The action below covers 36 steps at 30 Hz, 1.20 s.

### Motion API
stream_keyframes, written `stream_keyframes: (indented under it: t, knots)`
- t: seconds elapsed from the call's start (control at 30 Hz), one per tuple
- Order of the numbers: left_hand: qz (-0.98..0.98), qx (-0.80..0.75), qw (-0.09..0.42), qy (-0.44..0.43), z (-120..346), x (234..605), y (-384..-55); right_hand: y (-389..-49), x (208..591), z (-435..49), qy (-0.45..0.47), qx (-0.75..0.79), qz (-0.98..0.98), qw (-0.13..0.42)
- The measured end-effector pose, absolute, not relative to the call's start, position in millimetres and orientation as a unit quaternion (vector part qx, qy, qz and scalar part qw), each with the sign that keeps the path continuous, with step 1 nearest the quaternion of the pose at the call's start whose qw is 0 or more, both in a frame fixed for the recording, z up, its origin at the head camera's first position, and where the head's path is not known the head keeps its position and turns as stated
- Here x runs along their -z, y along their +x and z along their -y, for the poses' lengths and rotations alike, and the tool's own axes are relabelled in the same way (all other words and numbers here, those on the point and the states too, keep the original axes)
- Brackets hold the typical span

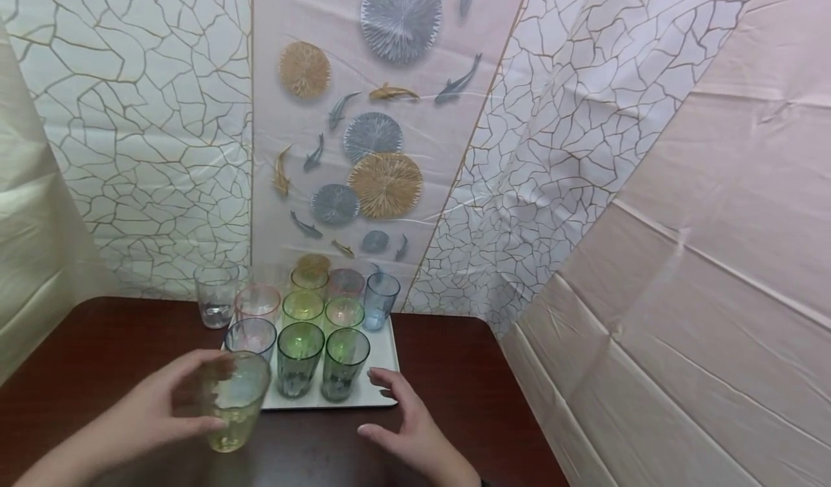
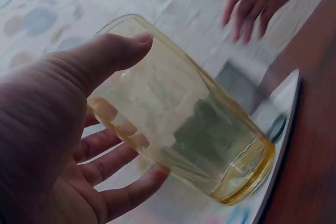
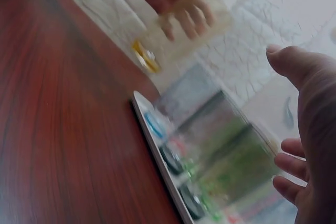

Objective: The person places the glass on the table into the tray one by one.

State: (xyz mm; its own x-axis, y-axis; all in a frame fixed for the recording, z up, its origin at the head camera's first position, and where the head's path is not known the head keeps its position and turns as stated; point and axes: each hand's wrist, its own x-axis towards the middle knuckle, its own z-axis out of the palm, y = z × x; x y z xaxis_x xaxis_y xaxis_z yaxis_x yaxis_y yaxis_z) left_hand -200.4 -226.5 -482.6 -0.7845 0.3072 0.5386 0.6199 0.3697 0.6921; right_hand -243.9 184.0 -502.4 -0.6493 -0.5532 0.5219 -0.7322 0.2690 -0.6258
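Observation:
My left hand (image 1: 152, 404) grips a yellow tinted drinking glass (image 2: 173, 114), thumb on one side and fingers curled round the other. In the head view the glass is slightly tilted, in front of the tray's near left corner. It looks empty. My right hand (image 1: 412, 426) holds nothing; its thumb and fingers are spread apart beside the tray's near right corner. Closest to it on the white tray (image 1: 383, 379) stands a dark green glass (image 1: 345, 364), with another green glass (image 1: 300, 361) to its left.
Several more tinted glasses share the tray, among them a light blue glass (image 1: 381, 301) at the right and a bluish glass (image 1: 249, 337) at the left. A clear glass (image 1: 216, 296) stands at the back left. Patterned cloth (image 1: 441, 184) hangs behind the dark wooden table (image 1: 454, 371).

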Motion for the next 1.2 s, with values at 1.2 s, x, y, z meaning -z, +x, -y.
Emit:
stream_keyframes:
  t: [1.2]
  knots:
    - [0.866,0.348,0.146,-0.328,157,508,-202,-230,498,-138,0.419,-0.569,0.708,-0.014]
